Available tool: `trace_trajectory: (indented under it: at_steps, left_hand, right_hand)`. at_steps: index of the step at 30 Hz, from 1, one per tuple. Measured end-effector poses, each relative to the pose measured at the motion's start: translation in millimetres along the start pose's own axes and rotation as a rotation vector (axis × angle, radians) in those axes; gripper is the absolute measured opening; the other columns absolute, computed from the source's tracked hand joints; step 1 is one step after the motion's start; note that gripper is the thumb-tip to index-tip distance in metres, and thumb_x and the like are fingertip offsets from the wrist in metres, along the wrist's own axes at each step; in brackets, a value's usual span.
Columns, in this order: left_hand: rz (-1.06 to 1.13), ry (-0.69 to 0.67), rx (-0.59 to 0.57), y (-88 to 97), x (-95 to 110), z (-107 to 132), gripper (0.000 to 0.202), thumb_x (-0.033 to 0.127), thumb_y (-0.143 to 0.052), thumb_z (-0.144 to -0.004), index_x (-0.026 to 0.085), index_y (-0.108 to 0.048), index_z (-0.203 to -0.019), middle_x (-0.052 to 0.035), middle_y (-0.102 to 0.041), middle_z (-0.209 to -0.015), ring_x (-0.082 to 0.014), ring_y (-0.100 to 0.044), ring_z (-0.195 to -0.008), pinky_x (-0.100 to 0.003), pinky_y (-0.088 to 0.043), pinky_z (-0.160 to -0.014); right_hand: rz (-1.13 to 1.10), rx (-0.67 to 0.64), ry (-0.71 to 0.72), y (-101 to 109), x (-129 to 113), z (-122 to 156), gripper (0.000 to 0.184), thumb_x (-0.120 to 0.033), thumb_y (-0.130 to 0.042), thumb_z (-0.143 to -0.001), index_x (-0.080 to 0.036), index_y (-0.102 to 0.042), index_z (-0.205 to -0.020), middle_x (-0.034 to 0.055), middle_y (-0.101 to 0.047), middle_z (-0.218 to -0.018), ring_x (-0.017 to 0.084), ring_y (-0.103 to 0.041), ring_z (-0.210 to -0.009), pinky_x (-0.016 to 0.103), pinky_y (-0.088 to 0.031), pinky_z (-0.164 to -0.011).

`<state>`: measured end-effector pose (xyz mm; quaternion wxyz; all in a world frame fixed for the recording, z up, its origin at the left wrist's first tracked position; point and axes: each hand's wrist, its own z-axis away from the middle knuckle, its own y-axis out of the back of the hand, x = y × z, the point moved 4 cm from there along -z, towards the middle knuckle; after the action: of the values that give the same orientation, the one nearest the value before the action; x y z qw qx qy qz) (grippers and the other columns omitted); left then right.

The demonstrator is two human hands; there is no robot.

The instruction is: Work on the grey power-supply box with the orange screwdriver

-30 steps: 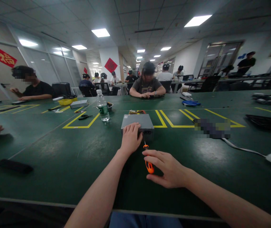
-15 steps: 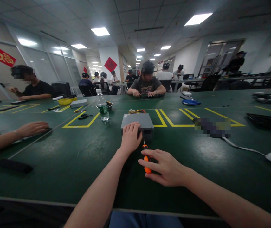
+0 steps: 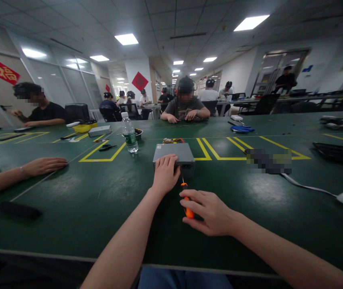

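Observation:
A grey metal computer power supply (image 3: 173,151) sits on the green table in front of me, its dark socket facing my side. My left hand (image 3: 165,170) grips it at the near edge, fingers over the top and thumb against the front. In my right hand (image 3: 209,212) is an orange and black screwdriver (image 3: 189,212), held by the handle between fingers and thumb. The screwdriver's shaft points away from me at the front face, below the socket. Whether its tip sits in a screw is too small to tell.
Left of the power supply stands a water bottle (image 3: 130,134) near a small bowl (image 3: 138,133). A power strip (image 3: 267,160) with a white cable lies to the right. A neighbour's hand (image 3: 46,165) rests at the left, and a co-worker (image 3: 185,106) sits opposite.
My right hand has shifted slightly right, and the screwdriver handle now leans further that way. My left hand and the power supply stay put. The neighbour's hand at left has slid right.

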<state>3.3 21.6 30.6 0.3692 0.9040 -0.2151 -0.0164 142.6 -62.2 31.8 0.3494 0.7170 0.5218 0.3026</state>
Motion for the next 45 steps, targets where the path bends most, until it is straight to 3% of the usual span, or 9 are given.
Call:
trace_trajectory:
  at_steps: [4,6,10,16,22,29,45]
  left_hand:
    - [0.001,0.006,0.001,0.2,-0.2,0.0,0.027,0.021,-0.051,-0.081,0.02,-0.048,-0.108,-0.0052,-0.055,-0.12,-0.0201,-0.045,-0.113,-0.036,-0.032,-0.096]
    - [0.002,0.008,-0.003,0.3,-0.1,-0.1,0.027,0.021,-0.05,-0.081,0.02,-0.048,-0.108,-0.0052,-0.055,-0.12,-0.0203,-0.045,-0.113,-0.037,-0.032,-0.096]
    - [0.0,0.007,-0.006,0.4,0.1,-0.1,0.027,0.022,-0.049,-0.082,0.021,-0.048,-0.109,-0.0055,-0.054,-0.12,-0.0211,-0.045,-0.113,-0.037,-0.032,-0.096]
    - [-0.012,0.005,-0.004,-0.9,-0.3,-0.5,0.028,0.022,-0.05,-0.081,0.021,-0.048,-0.109,-0.0057,-0.055,-0.119,-0.0205,-0.046,-0.113,-0.037,-0.032,-0.096]
    - [-0.009,0.006,-0.005,-1.6,-0.7,-0.3,0.027,0.021,-0.05,-0.081,0.02,-0.049,-0.108,-0.0058,-0.055,-0.12,-0.0206,-0.046,-0.113,-0.037,-0.032,-0.096]
    - [-0.011,0.005,-0.002,-1.4,-0.9,0.1,0.027,0.021,-0.05,-0.082,0.02,-0.048,-0.108,-0.0057,-0.055,-0.12,-0.0204,-0.046,-0.113,-0.037,-0.033,-0.096]
    - [-0.006,0.018,-0.025,0.4,0.5,-0.6,0.026,0.021,-0.048,-0.082,0.021,-0.048,-0.109,-0.0065,-0.054,-0.12,-0.0223,-0.046,-0.114,-0.04,-0.033,-0.096]
  right_hand:
    - [-0.051,0.108,-0.039,1.7,4.8,2.5,0.031,-0.039,-0.054,-0.082,-0.016,-0.043,-0.1,0.0158,-0.059,-0.105,0.022,-0.061,-0.093,0.033,-0.052,-0.073]
    - [-0.074,0.067,-0.039,1.2,4.9,2.8,0.038,-0.042,-0.053,-0.082,-0.014,-0.042,-0.106,0.0171,-0.057,-0.109,0.024,-0.058,-0.1,0.035,-0.051,-0.078]
    - [-0.031,-0.038,0.008,-0.9,1.2,1.2,0.037,-0.033,-0.048,-0.086,-0.014,-0.043,-0.117,0.0178,-0.054,-0.114,0.023,-0.056,-0.104,0.035,-0.05,-0.08]
    - [-0.019,0.184,-0.041,4.0,8.4,3.4,0.036,-0.039,-0.057,-0.081,-0.015,-0.043,-0.104,0.0173,-0.06,-0.107,0.023,-0.06,-0.098,0.034,-0.053,-0.074]
    - [0.02,0.165,-0.03,10.4,11.9,5.2,0.037,-0.031,-0.054,-0.083,-0.012,-0.044,-0.113,0.018,-0.059,-0.11,0.022,-0.059,-0.099,0.032,-0.052,-0.077]
    - [0.091,0.323,0.032,27.0,13.4,10.7,0.027,-0.022,-0.052,-0.079,-0.013,-0.052,-0.104,0.0135,-0.064,-0.096,0.018,-0.063,-0.077,0.029,-0.053,-0.061]
    - [0.13,0.327,-0.008,31.7,20.7,13.8,0.023,-0.018,-0.05,-0.075,-0.017,-0.054,-0.097,0.0097,-0.064,-0.091,0.017,-0.062,-0.071,0.028,-0.051,-0.058]
